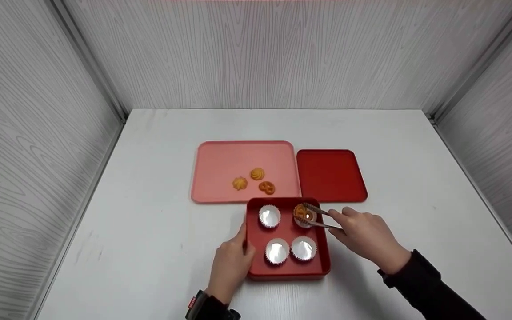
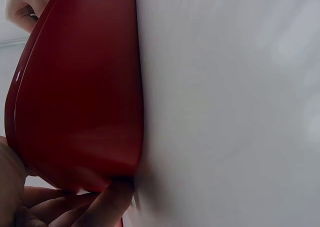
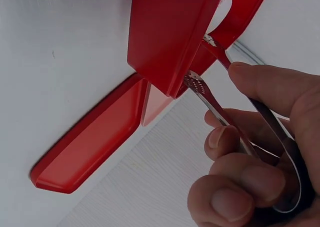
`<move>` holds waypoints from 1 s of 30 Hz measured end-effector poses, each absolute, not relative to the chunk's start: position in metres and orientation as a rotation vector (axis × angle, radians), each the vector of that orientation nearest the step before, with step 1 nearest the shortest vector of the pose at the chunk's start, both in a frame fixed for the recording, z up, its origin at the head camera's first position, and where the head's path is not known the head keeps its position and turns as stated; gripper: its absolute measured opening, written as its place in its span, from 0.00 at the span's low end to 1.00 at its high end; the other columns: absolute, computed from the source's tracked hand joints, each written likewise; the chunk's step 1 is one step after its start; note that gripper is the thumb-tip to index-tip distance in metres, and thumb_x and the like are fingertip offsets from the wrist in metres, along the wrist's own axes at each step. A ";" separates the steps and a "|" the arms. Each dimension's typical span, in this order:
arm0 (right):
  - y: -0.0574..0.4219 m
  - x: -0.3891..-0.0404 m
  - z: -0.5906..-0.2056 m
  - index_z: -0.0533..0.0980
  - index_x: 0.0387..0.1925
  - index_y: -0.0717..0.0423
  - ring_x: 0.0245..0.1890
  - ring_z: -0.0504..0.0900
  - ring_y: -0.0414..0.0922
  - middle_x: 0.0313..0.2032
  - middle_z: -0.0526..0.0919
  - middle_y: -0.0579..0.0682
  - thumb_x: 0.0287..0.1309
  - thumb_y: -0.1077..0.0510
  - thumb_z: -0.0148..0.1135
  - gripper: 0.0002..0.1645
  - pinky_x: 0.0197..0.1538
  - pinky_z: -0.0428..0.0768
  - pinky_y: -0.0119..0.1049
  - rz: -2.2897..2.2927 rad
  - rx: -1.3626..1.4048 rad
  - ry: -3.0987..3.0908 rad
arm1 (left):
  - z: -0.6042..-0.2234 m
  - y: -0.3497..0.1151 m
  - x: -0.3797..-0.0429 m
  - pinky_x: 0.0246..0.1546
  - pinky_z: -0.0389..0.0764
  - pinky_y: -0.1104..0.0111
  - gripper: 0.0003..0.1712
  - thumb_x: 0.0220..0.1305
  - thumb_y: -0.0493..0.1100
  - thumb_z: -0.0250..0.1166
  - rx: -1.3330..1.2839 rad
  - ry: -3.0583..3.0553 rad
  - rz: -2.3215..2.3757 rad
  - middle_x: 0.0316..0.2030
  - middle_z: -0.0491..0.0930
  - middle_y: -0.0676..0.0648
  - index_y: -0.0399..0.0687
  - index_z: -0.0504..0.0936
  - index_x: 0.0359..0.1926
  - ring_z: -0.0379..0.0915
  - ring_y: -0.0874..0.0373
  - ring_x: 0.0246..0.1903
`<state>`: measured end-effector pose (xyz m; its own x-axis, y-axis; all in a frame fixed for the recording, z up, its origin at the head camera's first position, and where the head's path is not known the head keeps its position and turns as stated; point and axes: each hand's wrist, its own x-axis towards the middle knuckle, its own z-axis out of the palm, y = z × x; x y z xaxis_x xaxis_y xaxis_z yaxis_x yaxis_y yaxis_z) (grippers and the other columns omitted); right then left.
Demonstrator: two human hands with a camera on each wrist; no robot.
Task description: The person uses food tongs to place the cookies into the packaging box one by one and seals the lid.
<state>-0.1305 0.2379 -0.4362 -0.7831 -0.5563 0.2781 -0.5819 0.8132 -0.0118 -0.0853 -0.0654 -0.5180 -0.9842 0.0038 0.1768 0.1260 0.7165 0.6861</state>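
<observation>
While the left hand [image 1: 231, 262] grips the red box [image 1: 288, 276], the right hand [image 1: 367, 233] pinches tongs [image 1: 320, 224] around a cookie [image 1: 300, 211] at the back right cup [image 1: 311, 217]. It looks light and brittle, best held gently by its edges. The red tag [image 1: 192, 302] at the left wrist is too small to read.

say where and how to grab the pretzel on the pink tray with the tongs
Probably pinch the pretzel by its outer edges, bringing the tongs in low from the right: it lies flat, the swirl cookie and star-shaped cookie on its left.
</observation>
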 end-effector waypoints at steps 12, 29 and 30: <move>0.236 -0.129 -0.433 0.80 0.43 0.57 0.13 0.66 0.41 0.21 0.69 0.48 0.49 0.60 0.79 0.20 0.17 0.64 0.34 0.169 0.822 -2.788 | -0.518 -0.064 -0.086 0.24 0.71 0.66 0.31 0.63 0.36 0.64 -0.118 -2.756 -1.085 0.25 0.83 0.44 0.34 0.75 0.68 0.62 0.62 0.21; 0.247 -0.135 -0.431 0.82 0.52 0.55 0.15 0.67 0.41 0.27 0.76 0.49 0.53 0.59 0.78 0.24 0.21 0.67 0.34 0.267 0.814 -2.755 | -0.519 -0.065 -0.086 0.24 0.71 0.67 0.32 0.62 0.35 0.64 -0.111 -2.748 -1.113 0.28 0.85 0.40 0.33 0.74 0.68 0.62 0.61 0.21; 0.248 -0.137 -0.431 0.82 0.52 0.55 0.15 0.68 0.41 0.28 0.77 0.49 0.53 0.58 0.78 0.24 0.21 0.68 0.34 0.275 0.817 -2.743 | -0.520 -0.064 -0.086 0.24 0.71 0.67 0.32 0.62 0.34 0.64 -0.115 -2.748 -1.106 0.28 0.84 0.41 0.34 0.74 0.68 0.62 0.61 0.21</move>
